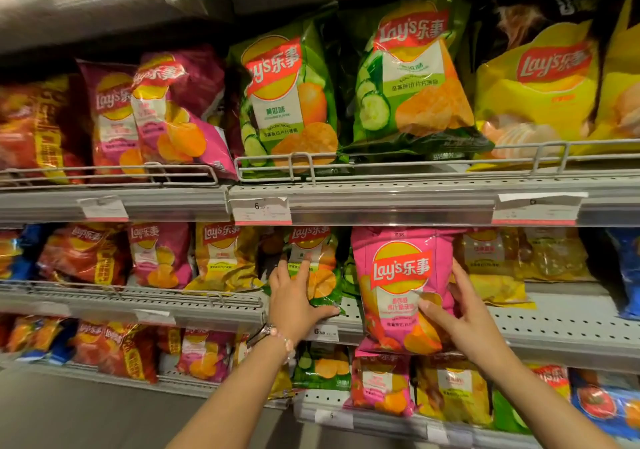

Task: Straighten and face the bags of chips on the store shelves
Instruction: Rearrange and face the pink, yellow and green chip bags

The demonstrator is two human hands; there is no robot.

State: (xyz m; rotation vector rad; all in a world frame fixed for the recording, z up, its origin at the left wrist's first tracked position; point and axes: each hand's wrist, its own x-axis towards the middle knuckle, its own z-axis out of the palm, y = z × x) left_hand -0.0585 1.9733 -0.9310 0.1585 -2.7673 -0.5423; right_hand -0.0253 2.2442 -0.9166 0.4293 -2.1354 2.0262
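Pink bag [401, 285] — right hand [464, 313] gripping, upright

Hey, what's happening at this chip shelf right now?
A person is tidying bags of chips on the middle shelf. The right hand grips the side of a pink bag, which stands upright at the shelf's front edge with its logo facing out. The left hand rests on a green bag just beside it. On the shelf above, a magenta bag leans crooked, not yet straightened.
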